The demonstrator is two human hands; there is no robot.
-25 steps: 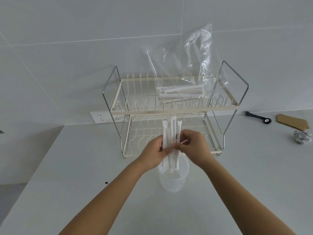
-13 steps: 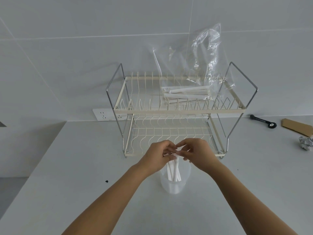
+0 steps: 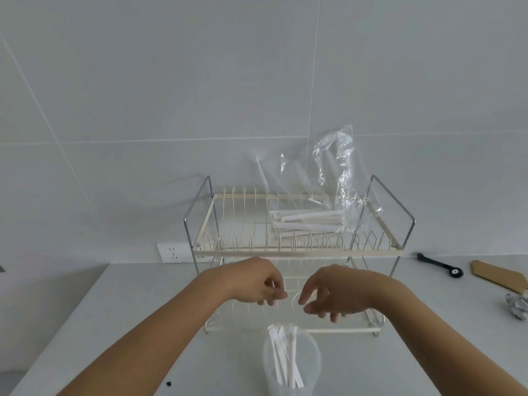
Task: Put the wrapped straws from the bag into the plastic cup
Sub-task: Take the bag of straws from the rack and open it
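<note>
White counter (image 3: pixel 85 324) is carrying a two-tier dish rack (image 3: pixel 297 250). Left hand (image 3: pixel 254 281) and right hand (image 3: pixel 337 290) are hovering above plastic cup (image 3: pixel 291 364), fingers loosely curled, gripping nothing. Wrapped straws (image 3: pixel 285 358) are standing in cup; more are lying in bag (image 3: pixel 334 181) on top tier.

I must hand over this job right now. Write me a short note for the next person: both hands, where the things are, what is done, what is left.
Left hand: empty, fingers loosely curled, above the cup.
Right hand: empty, open, above the cup.
Plastic cup: on the counter in front of the dish rack, holding a few wrapped straws upright.
Clear bag: on the top shelf of the rack, open, with more wrapped straws lying inside.
Done: one batch is in the cup.
Left: take the remaining straws from the bag and stand them in the cup.
</note>
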